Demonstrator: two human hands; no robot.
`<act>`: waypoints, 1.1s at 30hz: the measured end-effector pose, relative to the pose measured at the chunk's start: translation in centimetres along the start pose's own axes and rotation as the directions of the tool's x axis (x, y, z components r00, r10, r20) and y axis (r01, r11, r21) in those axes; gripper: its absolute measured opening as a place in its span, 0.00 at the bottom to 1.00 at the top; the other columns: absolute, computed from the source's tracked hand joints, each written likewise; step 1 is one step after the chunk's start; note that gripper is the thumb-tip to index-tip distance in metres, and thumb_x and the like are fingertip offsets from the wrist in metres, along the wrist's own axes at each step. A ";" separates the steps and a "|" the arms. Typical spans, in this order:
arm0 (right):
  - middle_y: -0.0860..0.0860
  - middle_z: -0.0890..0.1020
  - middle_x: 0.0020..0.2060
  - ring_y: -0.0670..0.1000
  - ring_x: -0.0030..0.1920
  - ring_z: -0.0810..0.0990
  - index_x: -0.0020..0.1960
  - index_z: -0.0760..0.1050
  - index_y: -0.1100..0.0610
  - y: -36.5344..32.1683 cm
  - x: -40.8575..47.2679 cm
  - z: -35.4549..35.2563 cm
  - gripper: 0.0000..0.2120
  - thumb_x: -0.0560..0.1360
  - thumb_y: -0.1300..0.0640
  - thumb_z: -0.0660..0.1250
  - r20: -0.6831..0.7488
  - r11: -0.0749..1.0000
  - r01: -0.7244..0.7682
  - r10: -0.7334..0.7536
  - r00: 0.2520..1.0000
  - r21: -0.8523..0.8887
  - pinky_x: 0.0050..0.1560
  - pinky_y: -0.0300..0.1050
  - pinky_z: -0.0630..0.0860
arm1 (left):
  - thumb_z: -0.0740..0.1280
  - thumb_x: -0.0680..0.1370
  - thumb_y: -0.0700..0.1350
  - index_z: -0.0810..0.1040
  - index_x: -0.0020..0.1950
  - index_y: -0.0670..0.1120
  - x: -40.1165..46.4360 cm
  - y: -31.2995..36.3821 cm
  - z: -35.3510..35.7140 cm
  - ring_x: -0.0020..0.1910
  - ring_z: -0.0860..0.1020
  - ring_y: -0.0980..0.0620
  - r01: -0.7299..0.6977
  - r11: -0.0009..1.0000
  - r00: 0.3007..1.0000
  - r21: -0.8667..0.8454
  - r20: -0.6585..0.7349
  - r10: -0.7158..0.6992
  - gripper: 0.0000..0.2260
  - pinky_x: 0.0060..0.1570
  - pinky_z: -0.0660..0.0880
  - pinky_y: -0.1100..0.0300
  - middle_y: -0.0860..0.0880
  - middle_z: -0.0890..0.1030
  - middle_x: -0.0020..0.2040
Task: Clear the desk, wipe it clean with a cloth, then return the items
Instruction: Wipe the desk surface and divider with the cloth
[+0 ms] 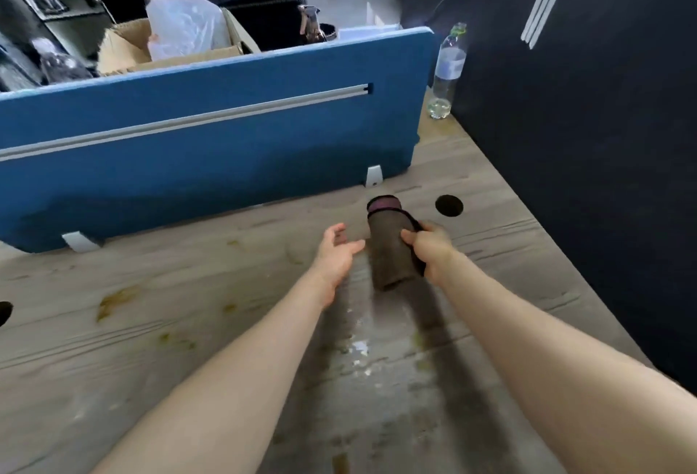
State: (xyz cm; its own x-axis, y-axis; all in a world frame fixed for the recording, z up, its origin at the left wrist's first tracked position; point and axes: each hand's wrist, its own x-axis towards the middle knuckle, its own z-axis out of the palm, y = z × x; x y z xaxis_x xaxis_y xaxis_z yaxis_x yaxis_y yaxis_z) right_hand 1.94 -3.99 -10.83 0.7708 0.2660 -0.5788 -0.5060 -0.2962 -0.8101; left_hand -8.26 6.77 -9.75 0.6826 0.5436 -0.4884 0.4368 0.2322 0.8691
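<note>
The dark brown cylindrical holder with a purplish inner rim (388, 247), apparently fabric- or felt-covered, stands or hovers just above the pale wood-grain desk (169, 341), towards its rear right, just in front of the blue fabric divider panel (211, 126); whether its base touches the surface cannot be told. The right hand (430, 247) grasps it from the right side, fingers curled round the mid-body with a dark strap or flap caught beneath them. The left hand (337, 253) hangs just beside the holder on its left, palm turned inward, fingers relaxed and holding nothing. Judging by its matte, soft-looking skin, the holder is probably light, not slippery and unlikely to break, though the wall may yield if squeezed hard; its contents, if any, are hidden. The mid-body is the sound place to hold it, with the open top kept upward; the strap looks a poor sole support. The surrounding desk carries yellowish stains and a wet-looking smear near the front, so the wiping appears not yet complete. A round cable hole (449, 206) lies near the holder on the right. A clear plastic bottle with a green cap (447, 73) stands well apart at the far corner, against the dark wall (584, 172).
</note>
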 end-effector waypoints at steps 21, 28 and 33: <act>0.48 0.35 0.76 0.48 0.75 0.33 0.77 0.35 0.51 5.4 13.0 -1.8 0.27 0.82 0.45 0.40 0.257 0.141 0.329 -0.378 0.890 -0.934 0.74 0.49 0.36 | 0.51 0.80 0.53 0.69 0.70 0.47 8.9 -11.6 -5.9 0.66 0.66 0.40 -0.146 0.290 0.889 0.946 -0.003 0.457 0.22 0.65 0.66 0.44 0.44 0.70 0.68; 0.51 0.39 0.77 0.50 0.76 0.36 0.77 0.38 0.53 3.7 15.8 -3.0 0.28 0.81 0.44 0.41 0.084 0.154 0.161 -0.413 0.907 -0.975 0.74 0.49 0.36 | 0.50 0.81 0.53 0.67 0.72 0.51 9.1 -12.5 -6.1 0.66 0.64 0.44 -0.120 0.277 0.873 0.953 -0.031 0.487 0.21 0.65 0.65 0.45 0.47 0.69 0.69; 0.51 0.36 0.76 0.51 0.75 0.33 0.76 0.33 0.52 4.0 13.8 1.7 0.28 0.81 0.43 0.37 0.252 0.031 0.295 -0.444 0.860 -0.955 0.74 0.50 0.35 | 0.49 0.81 0.53 0.68 0.71 0.50 9.2 -12.7 -6.2 0.66 0.64 0.43 -0.136 0.280 0.864 0.950 -0.025 0.503 0.21 0.65 0.65 0.46 0.47 0.70 0.69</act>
State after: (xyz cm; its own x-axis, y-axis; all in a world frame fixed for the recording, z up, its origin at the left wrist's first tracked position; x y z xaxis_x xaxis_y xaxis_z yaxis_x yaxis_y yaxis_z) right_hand 9.87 0.04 -22.25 0.7902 0.5913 -0.1612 0.5818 -0.8064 -0.1063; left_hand -11.20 13.83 -24.81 0.7948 0.6066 0.0176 0.5865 -0.7753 0.2343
